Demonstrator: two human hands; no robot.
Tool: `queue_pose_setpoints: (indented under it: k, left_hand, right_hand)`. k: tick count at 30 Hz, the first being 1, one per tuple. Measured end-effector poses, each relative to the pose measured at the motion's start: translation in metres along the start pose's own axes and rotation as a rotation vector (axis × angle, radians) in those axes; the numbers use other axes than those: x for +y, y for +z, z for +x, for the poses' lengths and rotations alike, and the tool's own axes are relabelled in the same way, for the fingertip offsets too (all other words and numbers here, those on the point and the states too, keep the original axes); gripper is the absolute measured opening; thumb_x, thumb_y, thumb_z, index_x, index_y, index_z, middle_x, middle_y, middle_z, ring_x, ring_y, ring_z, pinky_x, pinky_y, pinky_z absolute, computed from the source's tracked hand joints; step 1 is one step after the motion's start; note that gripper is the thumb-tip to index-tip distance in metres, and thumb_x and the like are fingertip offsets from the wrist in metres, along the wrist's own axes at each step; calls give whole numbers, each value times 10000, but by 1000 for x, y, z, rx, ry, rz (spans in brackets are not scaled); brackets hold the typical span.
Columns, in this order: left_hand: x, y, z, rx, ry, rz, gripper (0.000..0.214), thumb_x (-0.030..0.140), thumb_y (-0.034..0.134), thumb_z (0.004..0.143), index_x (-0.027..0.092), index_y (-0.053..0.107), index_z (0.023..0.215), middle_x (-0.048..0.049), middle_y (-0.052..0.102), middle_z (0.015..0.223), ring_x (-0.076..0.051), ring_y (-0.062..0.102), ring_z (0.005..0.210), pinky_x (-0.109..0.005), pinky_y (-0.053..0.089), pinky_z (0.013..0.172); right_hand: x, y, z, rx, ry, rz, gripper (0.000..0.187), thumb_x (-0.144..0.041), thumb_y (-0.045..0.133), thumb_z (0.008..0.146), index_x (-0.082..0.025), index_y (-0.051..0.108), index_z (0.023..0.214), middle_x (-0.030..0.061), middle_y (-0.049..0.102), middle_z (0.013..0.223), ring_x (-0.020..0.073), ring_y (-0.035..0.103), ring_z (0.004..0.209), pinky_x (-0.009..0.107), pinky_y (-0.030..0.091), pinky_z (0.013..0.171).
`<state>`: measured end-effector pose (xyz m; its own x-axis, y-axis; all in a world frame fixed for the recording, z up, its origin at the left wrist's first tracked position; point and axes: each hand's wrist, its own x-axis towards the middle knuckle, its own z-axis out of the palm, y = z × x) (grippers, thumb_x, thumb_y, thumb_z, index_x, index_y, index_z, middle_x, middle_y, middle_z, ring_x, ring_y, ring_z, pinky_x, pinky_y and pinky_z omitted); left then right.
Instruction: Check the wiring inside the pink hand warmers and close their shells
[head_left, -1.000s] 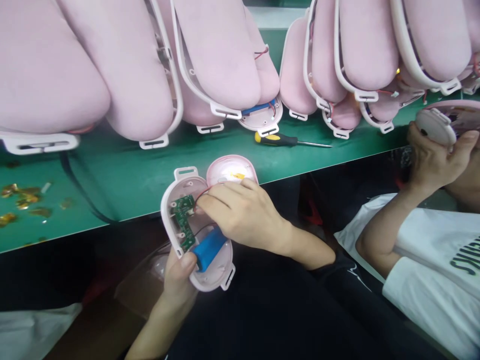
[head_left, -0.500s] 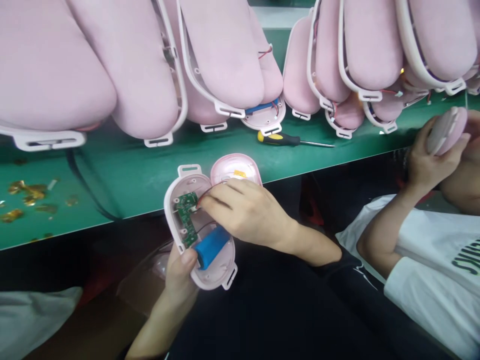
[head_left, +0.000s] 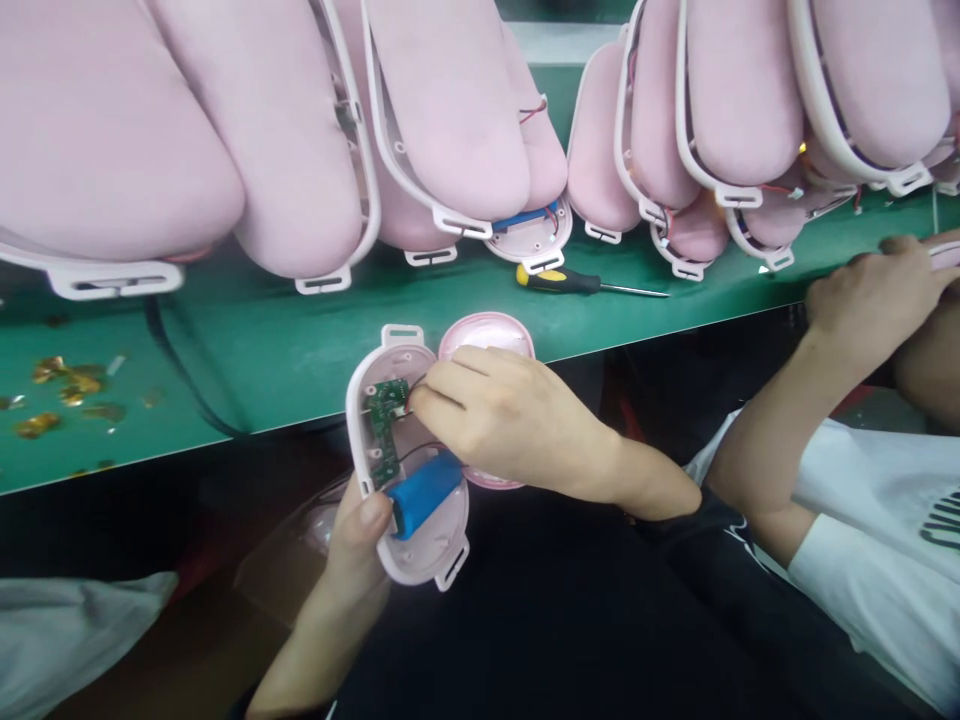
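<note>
Our right hand: fingertips pinched together at white connector beside green circuit board, grip perhaps on wire itself, too small to tell. Our left hand gripped open pink shell from below, thumb against blue battery. Second pink half lay behind our knuckles. We held shell just off green bench edge. Yellow-handled screwdriver lay farther back, under hanging pink cushions. Co-worker's hand at right.

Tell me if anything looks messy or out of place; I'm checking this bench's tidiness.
Gold scraps lie scattered on the green table at far left. A screwdriver lies loose under the pink pads. The opened shell in the hands looks intact.
</note>
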<state>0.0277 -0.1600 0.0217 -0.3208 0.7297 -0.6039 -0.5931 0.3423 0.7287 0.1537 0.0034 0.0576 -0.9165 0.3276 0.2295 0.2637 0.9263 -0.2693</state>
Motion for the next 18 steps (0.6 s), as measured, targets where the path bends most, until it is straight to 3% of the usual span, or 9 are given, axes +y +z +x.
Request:
queue_pose_setpoints:
  k: [11,18]
  left_hand:
    - [0,1,-2,-42,-15,55,809,695,895,691,218,724,1321,-126,810,1127,-424,760,1148,-507,660,960]
    - [9,14,1,-61,52,31,769,647,906,690,216,741,1306,-129,810,1110,-459,745,1171,-548,649,986]
  right_hand:
    - [3,-20,2,-121,-41,2,280,-65,562,1077,-129,754,883,80,749,919,204,655,889,334,512,779]
    - [1,-16,-3,-104,-29,-8,288,-65,564,1074,-163,759,886,54,729,909,204,645,907,344,539,823]
